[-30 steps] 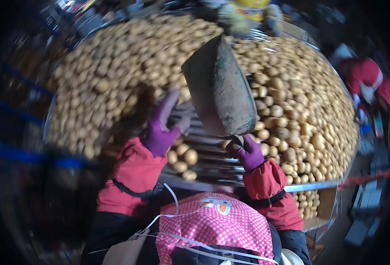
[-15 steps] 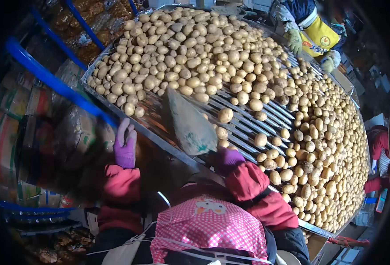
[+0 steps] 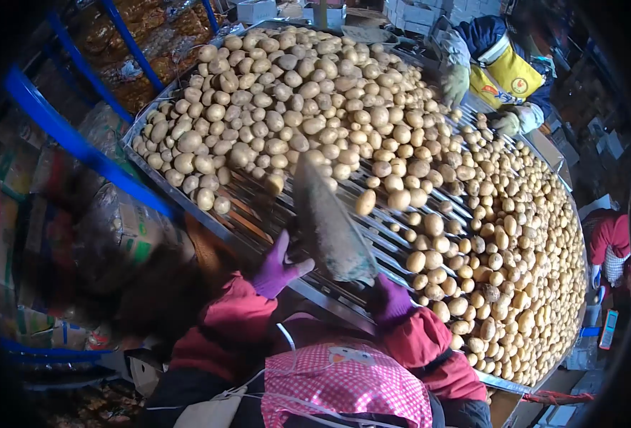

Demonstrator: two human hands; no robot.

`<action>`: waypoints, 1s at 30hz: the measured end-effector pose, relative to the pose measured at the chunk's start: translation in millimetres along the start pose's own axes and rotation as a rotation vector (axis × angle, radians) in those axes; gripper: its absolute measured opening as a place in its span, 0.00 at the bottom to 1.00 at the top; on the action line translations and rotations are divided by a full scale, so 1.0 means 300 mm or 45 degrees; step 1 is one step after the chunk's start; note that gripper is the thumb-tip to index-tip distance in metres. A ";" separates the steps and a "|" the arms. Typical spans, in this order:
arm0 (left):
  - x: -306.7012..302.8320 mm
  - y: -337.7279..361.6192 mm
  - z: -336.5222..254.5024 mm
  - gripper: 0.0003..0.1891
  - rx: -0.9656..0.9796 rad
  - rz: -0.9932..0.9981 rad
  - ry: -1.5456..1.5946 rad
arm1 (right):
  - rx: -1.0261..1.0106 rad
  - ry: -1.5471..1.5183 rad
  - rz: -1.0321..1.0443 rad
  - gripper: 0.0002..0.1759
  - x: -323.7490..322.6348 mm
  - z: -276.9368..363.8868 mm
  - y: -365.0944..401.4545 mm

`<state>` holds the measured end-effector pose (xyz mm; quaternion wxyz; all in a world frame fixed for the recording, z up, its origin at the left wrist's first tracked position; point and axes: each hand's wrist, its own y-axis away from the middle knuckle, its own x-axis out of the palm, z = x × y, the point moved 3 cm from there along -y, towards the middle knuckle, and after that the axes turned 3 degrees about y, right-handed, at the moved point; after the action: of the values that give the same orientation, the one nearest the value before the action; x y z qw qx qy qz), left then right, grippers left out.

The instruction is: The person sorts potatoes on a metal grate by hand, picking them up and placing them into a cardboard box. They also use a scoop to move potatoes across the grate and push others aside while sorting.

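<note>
A wide slatted metal table bears a great heap of potatoes. My right hand, in a purple glove, is closed round the near end of a flat, worn scoop, whose narrow far end stands over the slats beside the heap. My left hand, gloved in purple with paler fingertips, has its fingers apart and holds nothing. It is over the table's near edge, just left of the scoop. Several loose potatoes lie on the slats right of the scoop.
Across the table, a co-worker's gloved hands are at the potatoes, beside a yellow apron. Another person in red sleeves is at the far right. Blue rails and wrapped boxes stand at the left.
My left hand has moved right, from the table's left edge to beside the scoop. The scoop and my right hand have shifted right and down in view. The co-worker's hands have moved left.
</note>
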<state>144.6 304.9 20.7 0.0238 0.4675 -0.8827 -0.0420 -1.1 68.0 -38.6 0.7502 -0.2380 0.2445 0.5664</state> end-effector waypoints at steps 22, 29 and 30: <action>0.001 -0.596 -0.096 0.56 0.241 -0.004 0.134 | 0.194 0.246 -0.018 0.11 0.054 0.121 -0.512; 0.462 -0.873 -0.079 0.58 0.225 0.528 0.142 | 0.620 0.234 -0.373 0.12 -0.195 -0.089 -0.395; 0.550 -0.894 -0.060 0.58 0.157 0.595 0.190 | 0.656 0.236 -0.415 0.12 -0.257 -0.123 -0.367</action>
<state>274.3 17.4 13.3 0.0696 0.2531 -0.9635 0.0531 83.4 -38.9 -8.9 0.8412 -0.1268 0.4060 0.3339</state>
